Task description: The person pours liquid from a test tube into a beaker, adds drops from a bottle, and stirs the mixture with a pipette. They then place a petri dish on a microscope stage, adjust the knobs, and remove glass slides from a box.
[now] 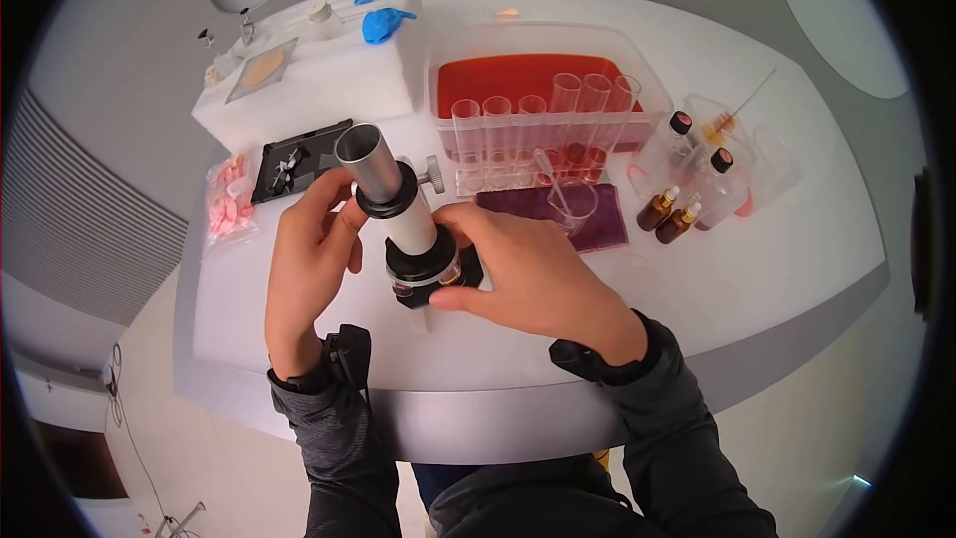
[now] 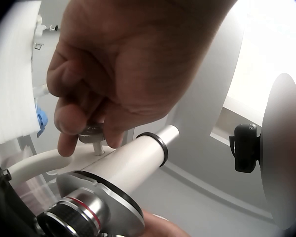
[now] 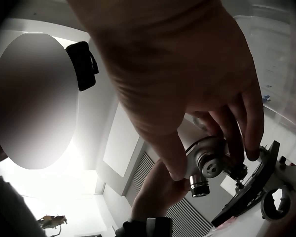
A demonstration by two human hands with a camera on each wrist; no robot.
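Microscope (image 1: 410,231) with a white barrel, black collars and a silver tube is between your hands in the head view, over the near part of the white table (image 1: 677,304). Your left hand (image 1: 307,257) bends its fingers close beside the barrel; your right hand (image 1: 543,274) curves round the black lower end. Farther off are a flat black plate with small metal fittings (image 1: 329,144), a dark purple sheet (image 1: 602,231), and a row of clear test tubes (image 1: 498,139) before a clear plastic box of red-orange liquid (image 1: 538,40).

In the left wrist view, your left thumb and fingers pinch a knurled metal knob (image 2: 92,134) beside the barrel. A black-and-silver objective with a red ring (image 2: 71,217) shows below.

In the right wrist view, your right thumb and fingers are parted, wrapped around the microscope's lower end; how firmly, you cannot tell. A short silver objective with a black tip (image 3: 199,185) shows just below your thumb.
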